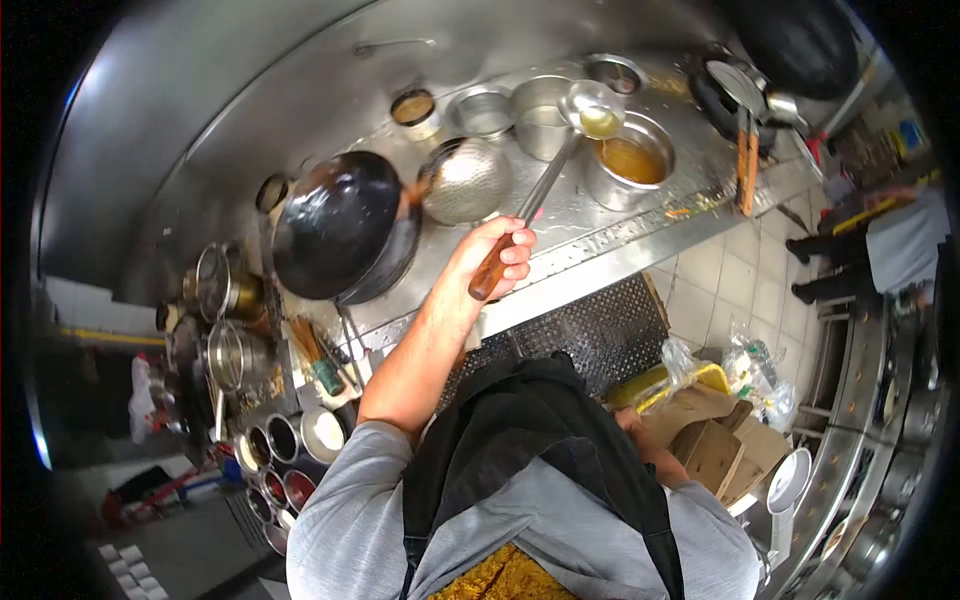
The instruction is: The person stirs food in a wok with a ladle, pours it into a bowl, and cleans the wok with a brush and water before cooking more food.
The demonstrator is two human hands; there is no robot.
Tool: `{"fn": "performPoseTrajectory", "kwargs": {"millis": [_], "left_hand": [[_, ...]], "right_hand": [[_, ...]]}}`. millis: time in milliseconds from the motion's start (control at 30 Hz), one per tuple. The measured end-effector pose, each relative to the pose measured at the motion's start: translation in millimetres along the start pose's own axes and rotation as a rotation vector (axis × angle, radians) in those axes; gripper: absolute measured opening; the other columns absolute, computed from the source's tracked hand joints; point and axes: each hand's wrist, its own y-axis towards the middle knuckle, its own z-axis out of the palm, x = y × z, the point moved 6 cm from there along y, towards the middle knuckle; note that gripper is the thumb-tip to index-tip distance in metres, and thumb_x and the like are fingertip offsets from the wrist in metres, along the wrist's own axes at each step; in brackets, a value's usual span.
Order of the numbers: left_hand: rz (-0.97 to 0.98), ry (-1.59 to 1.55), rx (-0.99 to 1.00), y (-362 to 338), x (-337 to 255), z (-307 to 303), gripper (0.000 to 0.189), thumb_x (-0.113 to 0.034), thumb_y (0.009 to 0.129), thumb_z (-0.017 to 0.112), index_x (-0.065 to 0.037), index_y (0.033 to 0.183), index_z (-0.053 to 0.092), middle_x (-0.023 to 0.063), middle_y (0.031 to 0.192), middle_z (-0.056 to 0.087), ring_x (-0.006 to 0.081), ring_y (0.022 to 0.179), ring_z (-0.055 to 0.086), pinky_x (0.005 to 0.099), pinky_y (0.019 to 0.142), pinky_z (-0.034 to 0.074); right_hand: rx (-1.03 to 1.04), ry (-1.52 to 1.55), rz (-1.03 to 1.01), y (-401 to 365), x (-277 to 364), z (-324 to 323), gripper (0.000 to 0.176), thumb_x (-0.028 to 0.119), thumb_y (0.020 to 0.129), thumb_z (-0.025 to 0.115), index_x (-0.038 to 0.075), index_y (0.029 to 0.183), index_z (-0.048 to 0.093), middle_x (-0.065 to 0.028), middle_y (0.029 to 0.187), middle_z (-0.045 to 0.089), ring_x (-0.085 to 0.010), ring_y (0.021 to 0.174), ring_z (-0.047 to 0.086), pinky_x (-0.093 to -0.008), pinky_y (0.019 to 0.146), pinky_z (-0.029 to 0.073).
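My left hand (pixel 500 258) grips the wooden handle of a long metal ladle (pixel 592 108). The ladle's bowl holds a little clear yellowish liquid and hangs over the steel pots at the back of the counter, between a tall steel pot (pixel 540 125) and a steel bowl of brown sauce (pixel 632 160). A black wok (pixel 340 225) sits left of the hand, with a round perforated skimmer (pixel 465 182) beside it. Only my right forearm (pixel 648 448) shows, low by the cardboard boxes; the hand itself is hidden.
Seasoning tins (pixel 275 455) and strainers (pixel 225 350) crowd the left end of the steel counter (pixel 600 235). A second wok (pixel 790 45) stands at the far right. Cardboard boxes (pixel 715 445) and plastic bags lie on the tiled floor. Another person (pixel 895 245) stands at the right.
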Motion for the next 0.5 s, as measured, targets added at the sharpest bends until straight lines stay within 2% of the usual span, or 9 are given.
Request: {"fn": "performPoseTrajectory", "kwargs": {"millis": [33, 100, 167, 267, 333, 367, 400, 433, 500], "left_hand": [[0.031, -0.017, -0.004, -21.7, -7.9, -9.6, 0.030, -0.015, 0.096, 0.051, -0.003, 0.123, 0.051, 0.0005, 0.078, 0.052, 0.0061, 0.050, 0.047, 0.0234, 0.040, 0.036], [0.054, -0.166, 0.119, -72.1, -20.8, -19.9, 0.035, -0.014, 0.097, 0.047, -0.001, 0.130, 0.049, 0.0000, 0.078, 0.050, 0.0062, 0.050, 0.046, 0.0236, 0.040, 0.037], [0.133, -0.180, 0.104, -130.4, -37.3, -41.0, 0.044, -0.013, 0.097, 0.045, -0.001, 0.140, 0.043, -0.0010, 0.078, 0.048, 0.0061, 0.050, 0.047, 0.0240, 0.040, 0.039], [0.278, -0.086, -0.029, -216.7, -58.5, -88.9, 0.045, -0.013, 0.097, 0.046, -0.005, 0.141, 0.043, -0.0013, 0.077, 0.048, 0.0071, 0.048, 0.047, 0.0242, 0.037, 0.038], [0.342, 0.145, -0.309, -266.6, -73.1, -121.9, 0.042, -0.011, 0.095, 0.048, -0.008, 0.138, 0.047, -0.0002, 0.074, 0.051, 0.0080, 0.047, 0.047, 0.0247, 0.038, 0.040], [0.362, 0.294, -0.488, -287.6, -78.7, -135.4, 0.040, -0.011, 0.094, 0.050, -0.009, 0.134, 0.050, 0.0005, 0.074, 0.052, 0.0083, 0.048, 0.047, 0.0251, 0.040, 0.041], [0.355, 0.471, -0.666, -302.1, -85.0, -146.7, 0.051, -0.010, 0.089, 0.051, -0.006, 0.140, 0.046, 0.0019, 0.072, 0.055, 0.0106, 0.047, 0.049, 0.0273, 0.041, 0.043], [0.369, 0.459, -0.681, -309.3, -91.0, -163.3, 0.051, -0.010, 0.089, 0.051, -0.006, 0.140, 0.046, 0.0019, 0.072, 0.055, 0.0106, 0.047, 0.049, 0.0273, 0.041, 0.043], [0.293, 1.134, -0.962, -324.3, -112.4, -213.5, 0.062, -0.010, 0.085, 0.052, -0.003, 0.145, 0.042, 0.0046, 0.074, 0.058, 0.0138, 0.048, 0.053, 0.0296, 0.043, 0.044]], "right_hand": [[0.005, -0.034, -0.008, 5.0, 12.9, 4.6, 0.029, 0.025, 0.088, 0.051, 0.009, 0.093, 0.074, -0.0133, 0.106, 0.072, -0.0275, 0.102, 0.068, -0.0378, 0.088, 0.053], [-0.192, -0.063, -0.082, 16.8, 40.2, 5.2, 0.033, 0.028, 0.088, 0.049, 0.009, 0.098, 0.074, -0.0135, 0.112, 0.071, -0.0298, 0.108, 0.066, -0.0391, 0.090, 0.051], [-0.156, -0.109, -0.174, -4.2, 88.9, -5.6, 0.035, 0.030, 0.088, 0.049, 0.008, 0.103, 0.073, -0.0145, 0.114, 0.070, -0.0316, 0.110, 0.065, -0.0388, 0.093, 0.050], [-0.086, -0.133, -0.341, -26.9, 158.5, -0.9, 0.042, 0.033, 0.088, 0.051, 0.006, 0.114, 0.070, -0.0165, 0.118, 0.069, -0.0350, 0.113, 0.062, -0.0383, 0.097, 0.048], [-0.105, 0.063, -0.130, -21.8, 168.3, 3.4, 0.044, 0.037, 0.087, 0.057, 0.004, 0.112, 0.071, -0.0167, 0.115, 0.070, -0.0346, 0.115, 0.061, -0.0355, 0.098, 0.047], [-0.097, 0.045, -0.140, -21.6, 178.2, 4.0, 0.044, 0.037, 0.087, 0.057, 0.004, 0.112, 0.071, -0.0167, 0.115, 0.070, -0.0346, 0.115, 0.061, -0.0355, 0.098, 0.047], [-0.075, 0.051, -0.145, -22.5, 185.8, 5.6, 0.046, 0.039, 0.087, 0.058, 0.003, 0.114, 0.069, -0.0168, 0.116, 0.069, -0.0341, 0.115, 0.062, -0.0357, 0.099, 0.047], [-0.053, 0.057, -0.150, -23.3, 193.1, 6.6, 0.049, 0.042, 0.087, 0.059, 0.003, 0.117, 0.068, -0.0170, 0.117, 0.069, -0.0337, 0.115, 0.062, -0.0358, 0.099, 0.046], [-0.009, 0.066, -0.162, -22.7, 208.8, 3.7, 0.055, 0.046, 0.087, 0.061, 0.002, 0.121, 0.066, -0.0173, 0.118, 0.068, -0.0327, 0.116, 0.062, -0.0361, 0.100, 0.045]]}}
